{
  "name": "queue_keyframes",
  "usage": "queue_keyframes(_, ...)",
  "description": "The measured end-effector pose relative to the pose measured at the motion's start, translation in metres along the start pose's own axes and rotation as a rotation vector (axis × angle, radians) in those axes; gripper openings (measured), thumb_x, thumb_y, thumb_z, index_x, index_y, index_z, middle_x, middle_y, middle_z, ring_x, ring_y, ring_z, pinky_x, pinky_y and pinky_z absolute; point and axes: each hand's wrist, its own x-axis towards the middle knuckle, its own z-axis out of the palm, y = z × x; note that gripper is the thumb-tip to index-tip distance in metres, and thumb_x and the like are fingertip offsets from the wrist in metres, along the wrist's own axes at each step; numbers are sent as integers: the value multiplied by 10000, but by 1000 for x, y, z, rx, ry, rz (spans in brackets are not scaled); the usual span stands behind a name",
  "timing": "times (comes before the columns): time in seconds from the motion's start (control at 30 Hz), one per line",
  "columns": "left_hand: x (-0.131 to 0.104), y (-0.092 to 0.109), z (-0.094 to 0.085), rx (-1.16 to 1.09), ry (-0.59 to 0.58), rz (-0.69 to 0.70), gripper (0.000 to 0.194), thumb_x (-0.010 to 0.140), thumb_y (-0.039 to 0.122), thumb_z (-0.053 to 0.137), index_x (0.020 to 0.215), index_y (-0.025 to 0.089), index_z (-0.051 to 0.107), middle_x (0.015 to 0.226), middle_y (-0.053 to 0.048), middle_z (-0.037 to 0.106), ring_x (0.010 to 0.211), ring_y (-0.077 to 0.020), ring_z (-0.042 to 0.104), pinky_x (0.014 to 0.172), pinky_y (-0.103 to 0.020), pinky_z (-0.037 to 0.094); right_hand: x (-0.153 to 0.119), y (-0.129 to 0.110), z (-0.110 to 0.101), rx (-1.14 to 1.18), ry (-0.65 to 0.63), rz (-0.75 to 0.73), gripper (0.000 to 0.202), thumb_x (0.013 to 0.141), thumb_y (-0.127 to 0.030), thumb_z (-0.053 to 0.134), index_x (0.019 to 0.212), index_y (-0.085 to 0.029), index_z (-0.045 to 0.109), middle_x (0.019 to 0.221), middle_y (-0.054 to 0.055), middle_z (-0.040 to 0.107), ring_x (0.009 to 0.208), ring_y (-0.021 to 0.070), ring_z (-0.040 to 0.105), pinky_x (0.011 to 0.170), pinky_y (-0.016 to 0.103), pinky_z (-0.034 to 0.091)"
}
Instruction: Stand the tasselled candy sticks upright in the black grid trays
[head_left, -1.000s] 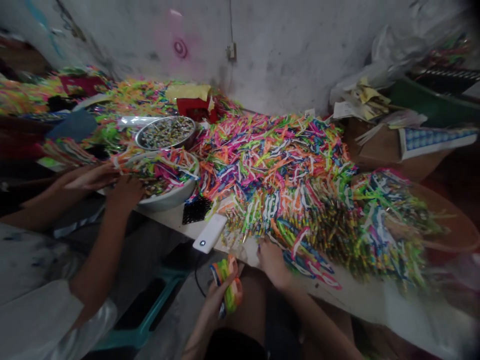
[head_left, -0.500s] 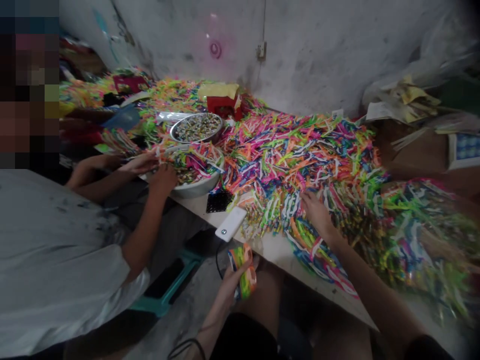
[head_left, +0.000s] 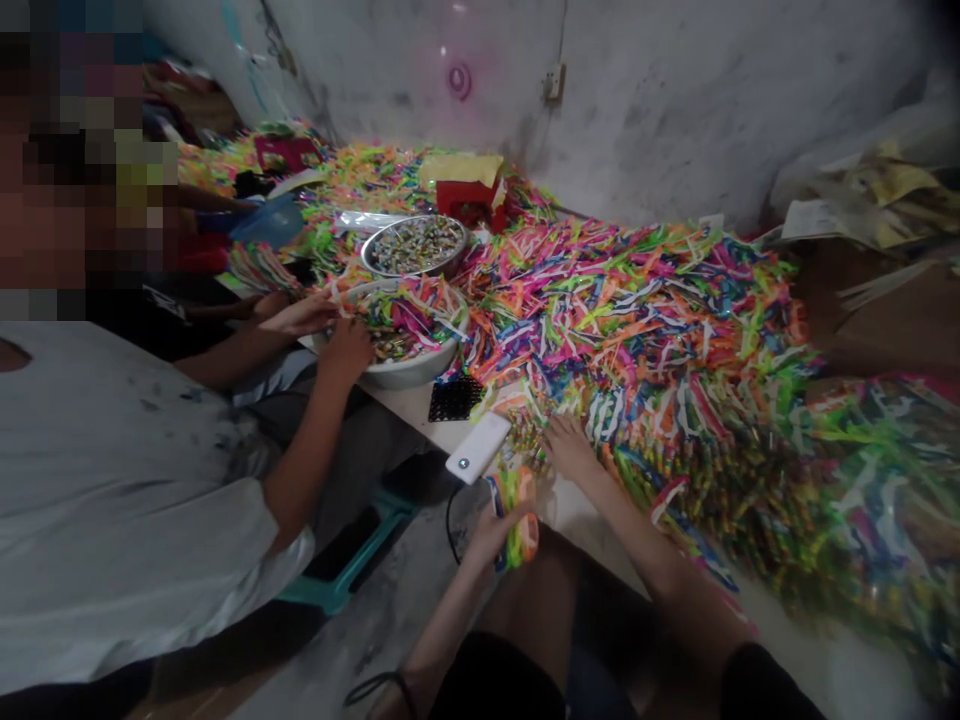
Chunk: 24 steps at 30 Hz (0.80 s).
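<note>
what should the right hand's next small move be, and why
Perhaps pinch the nearest strips: the right hand is at the near edge of the colourful pile, while the left hand grips a bundle.

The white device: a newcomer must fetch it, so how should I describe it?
On the long table by the wall, find the white basin heaped with bright strips. Right of it, past a black mesh mat, the device lies at the table's near edge. Unlike the strips, it is a rounded white slab with one dark spot and a black cable.
</note>
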Motion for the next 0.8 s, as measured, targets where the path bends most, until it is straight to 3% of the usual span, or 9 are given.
queue_keyframes(0.17,7,-6,14,62,-16,46,341,493,179,820,808,150,694,819,-46,723,900,-257,638,769,-273,492,-7,19,12,-17,-32,63,251,906,-240,469,1060,-111,618,1193,161,595,1175,262,474,1048,459,285)
queue_keyframes(0.27,16,-16,26,173,-54,192,394,546,173,781,927,174,679,989,-58,706,1041,-259,593,895,-295,456,-12,27,14,-71,-23,78,264,909,-241,448,1081,-117,604,1233,150,566,1189,265,442,1069,461,233)
queue_keyframes(0.37,28,-27,36,320,-153,375,470,635,160,706,1098,162,622,1242,-91,594,1199,-245,498,1046,-340,347,-13,30,17,-119,-6,64,264,906,-234,440,1082,-116,598,1223,143,569,1167,258,443,1079,462,196)
queue_keyframes(0.5,41,-37,42,435,-173,422,534,673,134,659,1197,142,558,1343,-106,506,1270,-242,431,1105,-409,272,-8,26,18,-147,-15,98,271,869,-230,490,1083,-107,601,1201,150,581,1124,265,465,1052,439,226)
queue_keyframes(0.8,35,-25,53,614,-223,521,491,711,124,635,1194,184,570,1333,-65,521,1248,-252,454,1081,-398,341,5,27,7,-228,-144,175,253,810,-225,528,983,-115,675,1072,151,629,1044,303,495,1016,457,240)
